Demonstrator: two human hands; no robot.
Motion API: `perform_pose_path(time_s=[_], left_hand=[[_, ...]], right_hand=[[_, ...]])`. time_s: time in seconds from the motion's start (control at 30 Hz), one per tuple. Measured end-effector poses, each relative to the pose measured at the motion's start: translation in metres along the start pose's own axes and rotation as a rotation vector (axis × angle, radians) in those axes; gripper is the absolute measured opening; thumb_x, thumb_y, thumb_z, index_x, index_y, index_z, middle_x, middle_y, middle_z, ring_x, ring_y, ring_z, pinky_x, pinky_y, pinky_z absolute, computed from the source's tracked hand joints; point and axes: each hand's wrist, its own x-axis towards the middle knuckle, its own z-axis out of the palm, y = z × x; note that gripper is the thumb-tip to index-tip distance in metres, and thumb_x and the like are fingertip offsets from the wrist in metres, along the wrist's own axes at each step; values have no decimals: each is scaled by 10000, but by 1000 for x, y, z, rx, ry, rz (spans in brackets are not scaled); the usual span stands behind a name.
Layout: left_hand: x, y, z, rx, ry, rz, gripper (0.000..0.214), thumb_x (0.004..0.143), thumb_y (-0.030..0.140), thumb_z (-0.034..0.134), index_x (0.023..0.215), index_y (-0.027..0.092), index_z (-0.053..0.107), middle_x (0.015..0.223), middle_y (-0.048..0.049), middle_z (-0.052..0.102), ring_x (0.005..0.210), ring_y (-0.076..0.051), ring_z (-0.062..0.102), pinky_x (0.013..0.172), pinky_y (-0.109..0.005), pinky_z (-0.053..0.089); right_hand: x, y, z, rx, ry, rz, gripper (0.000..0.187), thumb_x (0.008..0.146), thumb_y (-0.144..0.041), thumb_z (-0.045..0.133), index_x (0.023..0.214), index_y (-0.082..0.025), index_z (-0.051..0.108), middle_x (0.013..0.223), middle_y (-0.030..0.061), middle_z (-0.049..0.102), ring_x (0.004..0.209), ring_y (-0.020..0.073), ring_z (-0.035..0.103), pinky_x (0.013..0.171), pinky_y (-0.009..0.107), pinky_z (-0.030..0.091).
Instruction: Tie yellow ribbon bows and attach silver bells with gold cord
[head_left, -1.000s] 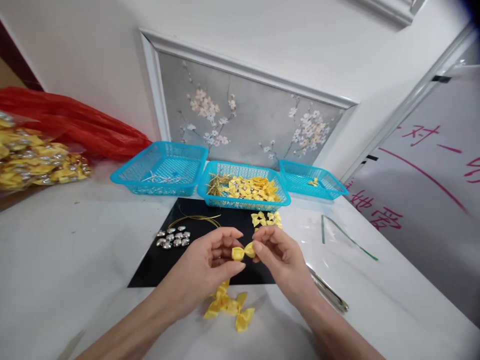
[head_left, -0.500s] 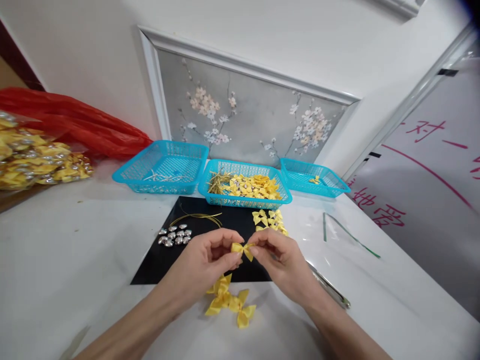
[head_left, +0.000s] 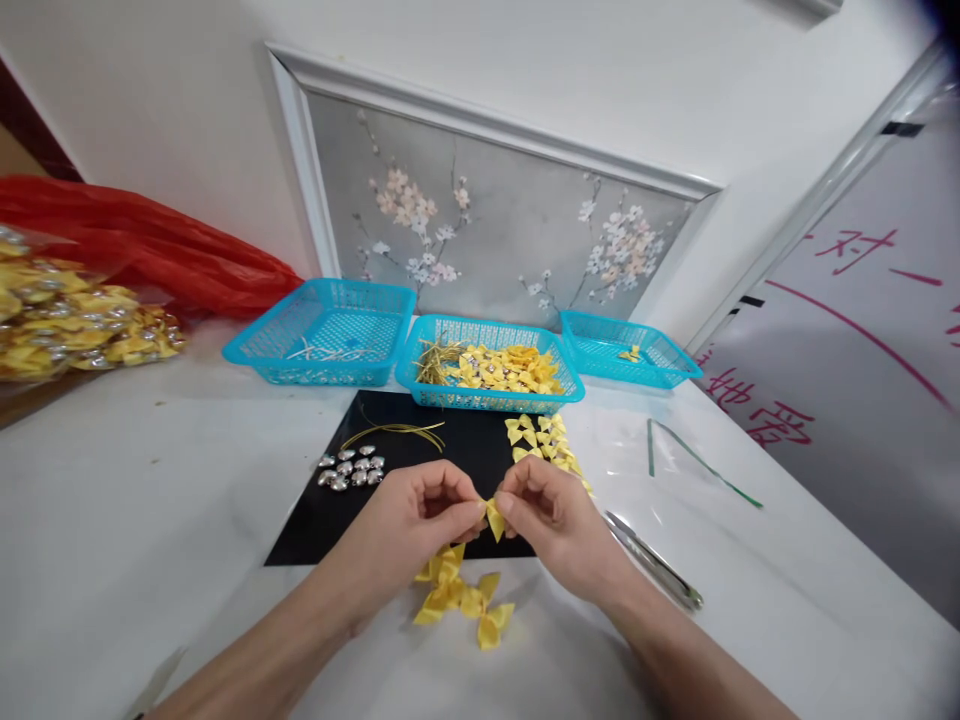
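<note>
Left hand [head_left: 409,525] and right hand [head_left: 551,520] meet above near edge of black rectangular mat [head_left: 375,500], fingertips of both closed in pinch on small yellow satin ribbon bow [head_left: 493,518] held between them. Finished yellow bows [head_left: 461,600] lie on white tabletop [head_left: 150,500] just below. Metal tweezers [head_left: 652,562] near right wrist.

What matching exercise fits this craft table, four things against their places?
1 left hand and right hand
2 shiny silver beads
3 slim metal tool
4 crumpled red plastic bag

A on the white table, right of the hands
B far left, by the wall
C pinching one small yellow ribbon bow
D on the black rectangular mat

Pairs: 1-C, 2-D, 3-A, 4-B.
</note>
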Motion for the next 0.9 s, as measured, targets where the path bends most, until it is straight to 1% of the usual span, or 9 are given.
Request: perform_pose_path(time_s=[0.23,0.3,0.4,0.47,0.57,0.63,0.77,0.83,0.9], left_hand=[[1,-2,5,-241,65,-70,186,745,267,715,686,167,571,628,22,627,623,-105,561,616,-228,435],[1,-2,5,-285,76,-80,177,741,267,726,749,174,576,648,30,632,637,-105,579,645,-236,453],[1,-4,3,-293,72,-71,210,752,273,726,873,191,575,686,36,649,670,-109,610,682,-246,477],[1,-5,2,-262,70,-52,218,768,277,715,910,195,570,699,35,657,687,-111,619,692,-244,484],[2,-7,2,-225,37,-46,229,784,296,706,949,203,579,710,35,655,704,-112,622,707,-243,493],[3,-8,2,-237,30,-59,232,819,352,665,991,215,591,782,19,668,774,-130,639,762,-269,506],[5,-7,-1,-260,169,-63,270,859,451,580,1011,230,616,1015,-37,674,982,-189,629,858,-322,508],[6,-7,-4,-234,232,-55,273,846,456,596,1000,232,626,1035,-44,673,992,-198,627,850,-320,513],[8,-7,-5,-221,246,-49,265,826,443,626,984,232,634,1017,-40,678,950,-191,637,831,-311,521]], right_hand=[[-3,0,6,35,95,-7,172,866,-304,556,756,-183,503,644,-17,528,577,124,525,550,256,426],[-2,0,4,107,78,-16,143,883,-323,546,876,-186,504,653,-24,546,587,126,552,575,261,455],[0,0,-3,191,15,-10,242,916,-366,497,1080,-193,453,681,-24,582,625,135,590,630,287,494],[2,0,-7,184,-11,-5,267,913,-364,503,1111,-193,449,716,-15,597,656,134,593,652,287,492],[2,-1,-9,118,-23,-4,260,865,-290,566,1092,-196,480,717,-21,605,652,122,567,628,257,451],[2,-3,-13,81,-17,5,258,837,-257,586,1071,-195,498,702,-22,624,640,120,558,608,246,429],[3,-3,-31,-15,24,120,252,809,-249,591,1040,-183,516,687,-5,660,637,139,601,601,250,452],[3,-1,-43,-137,20,205,249,802,-232,572,1042,-186,524,674,-4,669,624,151,625,574,247,457],[4,2,-53,-280,11,255,261,793,-212,553,1052,-197,528,661,-11,679,609,157,641,560,243,457]])
